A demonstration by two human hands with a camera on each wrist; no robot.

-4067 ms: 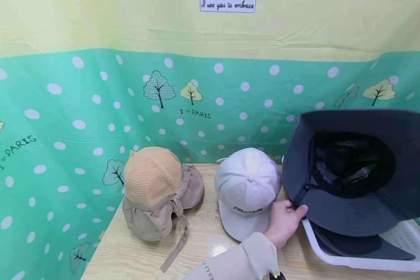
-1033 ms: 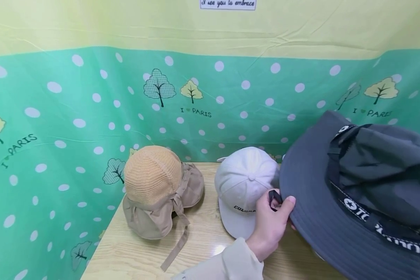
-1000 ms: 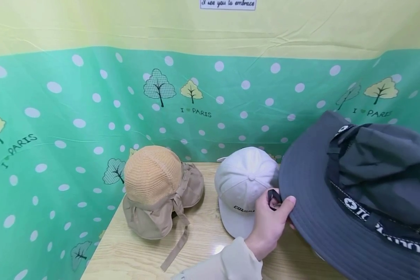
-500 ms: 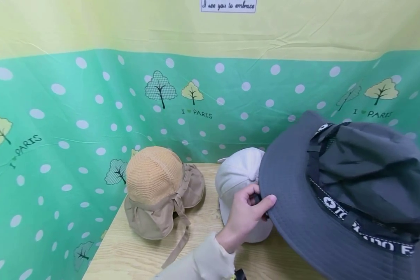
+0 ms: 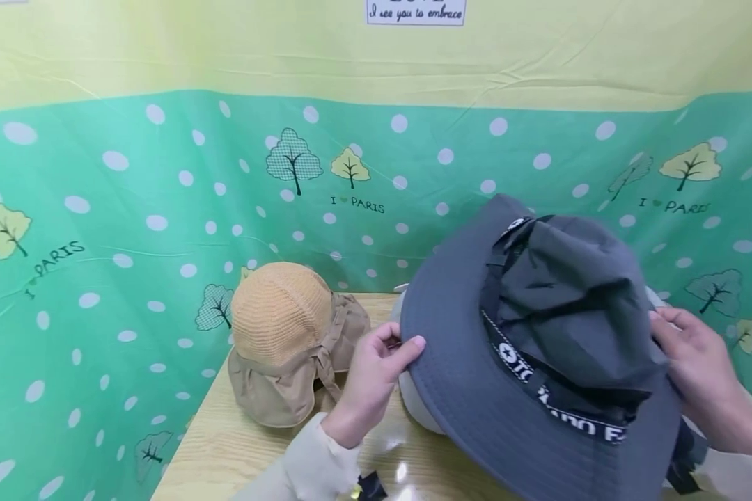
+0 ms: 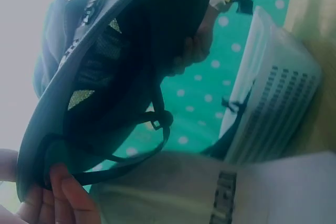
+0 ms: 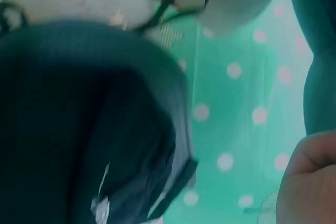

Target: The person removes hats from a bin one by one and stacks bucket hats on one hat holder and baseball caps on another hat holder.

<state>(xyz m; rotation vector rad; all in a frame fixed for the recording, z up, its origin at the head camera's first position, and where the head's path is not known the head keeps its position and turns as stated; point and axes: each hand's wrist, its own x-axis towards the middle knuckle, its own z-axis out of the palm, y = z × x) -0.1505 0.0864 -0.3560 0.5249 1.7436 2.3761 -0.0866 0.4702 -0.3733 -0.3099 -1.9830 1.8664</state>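
Observation:
A dark grey wide-brimmed sun hat (image 5: 570,299) is held up, crown upward and tilted, between both hands. The left hand (image 5: 366,383) pinches the left edge of its brim, thumb on top. On the other side the right hand (image 5: 702,369) grips the brim, with fingers curled under it in the left wrist view. A chin strap (image 6: 160,119) with a toggle hangs below the hat. The pale COLORADO cap (image 6: 173,187) lies beneath, mostly hidden by the hat in the head view. To the left sits a straw-crowned hat (image 5: 282,313) with a beige cloth brim.
A white perforated basket (image 6: 278,87) stands beyond the pale cap in the left wrist view. In the right wrist view another dark hat (image 7: 131,103) appears near the basket. The wooden table (image 5: 207,445) meets a green dotted curtain (image 5: 131,229) at the back and left.
The sun hat has been lifted from over the basket, turned crown upward and carried left in front of the pale cap. The left hand moved left with it; the right hand has come into view.

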